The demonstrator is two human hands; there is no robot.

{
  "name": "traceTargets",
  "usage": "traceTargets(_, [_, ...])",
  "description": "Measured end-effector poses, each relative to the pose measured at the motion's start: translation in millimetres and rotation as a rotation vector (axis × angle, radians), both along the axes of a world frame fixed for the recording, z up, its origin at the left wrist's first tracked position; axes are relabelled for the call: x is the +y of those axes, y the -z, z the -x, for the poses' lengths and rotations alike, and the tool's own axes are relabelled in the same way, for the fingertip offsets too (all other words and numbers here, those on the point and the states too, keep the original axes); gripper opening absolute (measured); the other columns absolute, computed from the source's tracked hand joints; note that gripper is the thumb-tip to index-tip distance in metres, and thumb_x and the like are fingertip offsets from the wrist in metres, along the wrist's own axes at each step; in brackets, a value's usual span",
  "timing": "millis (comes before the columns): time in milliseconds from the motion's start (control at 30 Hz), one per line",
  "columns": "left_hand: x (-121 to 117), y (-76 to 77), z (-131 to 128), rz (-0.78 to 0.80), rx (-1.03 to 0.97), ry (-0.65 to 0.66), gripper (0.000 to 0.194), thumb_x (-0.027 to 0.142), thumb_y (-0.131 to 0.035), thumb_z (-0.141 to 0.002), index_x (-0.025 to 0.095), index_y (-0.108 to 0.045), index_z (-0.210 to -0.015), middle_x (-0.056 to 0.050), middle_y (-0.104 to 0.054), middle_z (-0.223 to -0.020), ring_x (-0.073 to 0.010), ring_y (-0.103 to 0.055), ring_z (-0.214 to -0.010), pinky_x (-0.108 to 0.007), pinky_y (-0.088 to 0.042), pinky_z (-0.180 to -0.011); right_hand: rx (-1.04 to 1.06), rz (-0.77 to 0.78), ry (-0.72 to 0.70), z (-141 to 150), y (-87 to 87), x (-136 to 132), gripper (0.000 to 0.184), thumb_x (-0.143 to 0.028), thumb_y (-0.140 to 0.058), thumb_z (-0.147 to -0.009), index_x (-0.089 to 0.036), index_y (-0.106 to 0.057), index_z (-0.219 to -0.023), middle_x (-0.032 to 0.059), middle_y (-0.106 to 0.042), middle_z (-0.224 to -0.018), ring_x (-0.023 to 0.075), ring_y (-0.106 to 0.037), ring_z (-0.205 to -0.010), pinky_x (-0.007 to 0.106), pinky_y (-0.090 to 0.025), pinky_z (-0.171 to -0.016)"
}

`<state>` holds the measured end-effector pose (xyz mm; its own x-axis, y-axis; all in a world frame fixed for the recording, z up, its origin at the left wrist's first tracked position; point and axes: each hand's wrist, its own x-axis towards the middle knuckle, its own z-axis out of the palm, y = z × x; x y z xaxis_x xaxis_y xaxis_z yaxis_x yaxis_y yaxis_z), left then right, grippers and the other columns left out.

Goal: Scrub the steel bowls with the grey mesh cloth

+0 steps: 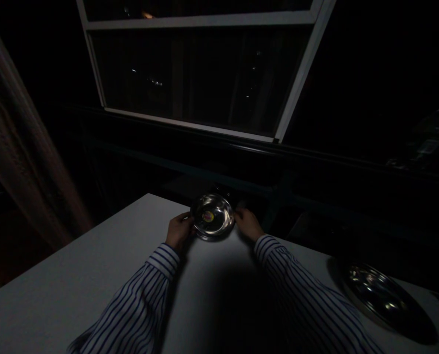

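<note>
Near the far edge of the white table, a shiny metal bowl point(219, 223) with a round yellow and pink sticker inside is held between both hands. My left hand point(178, 230) grips its left rim, fingers closed against the side. On the opposite side, my right hand point(247, 222) pinches the right rim. The bowl tips slightly toward me, so its inside shows. Whether its base touches the table I cannot tell in this dim light.
A large shiny metal dish point(387, 300) lies at the right of the white table point(105, 275). Behind the table is a dark window with a white frame point(190, 123). A curtain point(23, 128) hangs at the left.
</note>
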<state>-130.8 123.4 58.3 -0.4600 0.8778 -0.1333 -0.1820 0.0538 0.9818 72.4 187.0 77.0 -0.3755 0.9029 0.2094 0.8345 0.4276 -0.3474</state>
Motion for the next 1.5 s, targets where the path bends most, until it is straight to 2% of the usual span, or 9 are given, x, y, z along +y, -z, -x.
traceTargets(133, [-9,-6.3,-4,-0.081,-0.019,0.004,0.032,0.017,-0.062,-0.068,0.008,-0.063,-0.099,0.001,-0.059,-0.052,-0.0093,-0.053,-0.044,-0.021,-0.043,-0.044,0.123,0.073,0.029,-11,2.6,2,0.037,-0.028,-0.031,-0.091,-0.013,-0.059,-0.109,0.0127,-0.064,-0.106,0.0199,-0.059,-0.097,0.028,-0.042,-0.08])
traceTargets(300, [-28,-10.0,-14,-0.139,-0.059,0.042,0.037,0.022,-0.064,-0.068,0.011,-0.061,-0.103,-0.001,-0.064,-0.064,-0.0091,-0.056,-0.051,-0.019,-0.042,-0.046,0.292,0.075,0.052,-29,-9.2,-12,0.035,-0.027,-0.033,-0.09,-0.011,-0.055,-0.113,0.0123,-0.063,-0.108,0.0186,-0.059,-0.1,0.027,-0.043,-0.081])
traceTargets(467, [-51,-7.8,-34,-0.131,-0.093,0.117,0.045,0.027,-0.069,-0.065,0.012,-0.06,-0.106,-0.004,-0.067,-0.076,-0.012,-0.06,-0.059,-0.021,-0.045,-0.049,0.407,0.091,0.031,-72,-23.7,-45,0.026,-0.028,-0.042,-0.086,-0.013,-0.058,-0.1,0.0086,-0.067,-0.094,0.0161,-0.062,-0.087,0.026,-0.046,-0.075])
traceTargets(633, [-68,-2.5,-65,-0.109,-0.109,0.224,0.048,0.031,-0.071,-0.063,0.015,-0.061,-0.107,-0.005,-0.067,-0.086,-0.013,-0.061,-0.065,-0.022,-0.048,-0.053,0.464,0.113,0.062,-118,-24.9,-89,0.019,-0.028,-0.048,-0.082,-0.015,-0.059,-0.09,0.0061,-0.068,-0.087,0.0161,-0.062,-0.081,0.027,-0.047,-0.072])
traceTargets(733, [-79,4.3,-88,-0.108,-0.104,0.275,0.048,0.033,-0.069,-0.065,0.016,-0.06,-0.109,-0.007,-0.067,-0.092,-0.0149,-0.062,-0.069,-0.022,-0.049,-0.05,0.495,0.129,0.104,-142,-18.9,-111,0.019,-0.028,-0.048,-0.081,-0.015,-0.059,-0.087,0.0057,-0.068,-0.084,0.0165,-0.062,-0.08,0.027,-0.047,-0.072])
traceTargets(967, [-107,21.3,-130,-0.028,-0.203,0.469,0.074,0.027,-0.068,-0.068,0.02,-0.036,-0.134,0.001,-0.065,-0.065,-0.0133,-0.06,-0.051,-0.029,-0.052,-0.051,0.478,0.216,0.169,-178,3.4,-152,0.021,-0.029,-0.048,-0.08,-0.014,-0.06,-0.085,0.0053,-0.068,-0.078,0.0162,-0.063,-0.074,0.027,-0.048,-0.067])
traceTargets(1167, [-114,28.5,-142,0.042,-0.26,0.45,0.066,0.019,-0.066,-0.07,0.019,-0.041,-0.131,-0.004,-0.069,-0.077,-0.0157,-0.065,-0.059,-0.034,-0.055,-0.058,0.353,0.218,0.169,-211,21.0,-178,0.027,-0.03,-0.044,-0.083,-0.014,-0.062,-0.096,0.0085,-0.068,-0.095,0.0186,-0.062,-0.088,0.03,-0.047,-0.077])
traceTargets(1333, [-113,37.9,-147,0.074,-0.266,0.434,0.064,0.018,-0.067,-0.069,0.021,-0.043,-0.129,-0.005,-0.069,-0.083,-0.0165,-0.065,-0.059,-0.033,-0.054,-0.056,0.177,0.218,0.199,-246,38.6,-197,0.036,-0.03,-0.047,-0.082,-0.015,-0.057,-0.113,0.0113,-0.062,-0.113,0.0226,-0.056,-0.103,0.037,-0.041,-0.09])
traceTargets(1500, [-109,45.0,-152,0.132,-0.304,0.445,0.06,0.018,-0.066,-0.069,0.021,-0.047,-0.126,-0.007,-0.069,-0.088,-0.0184,-0.067,-0.067,-0.033,-0.055,-0.059,0.027,0.247,0.155,-258,46.6,-209,0.041,-0.024,-0.05,-0.079,-0.016,-0.056,-0.119,0.0101,-0.058,-0.12,0.0221,-0.051,-0.11,0.036,-0.037,-0.095])
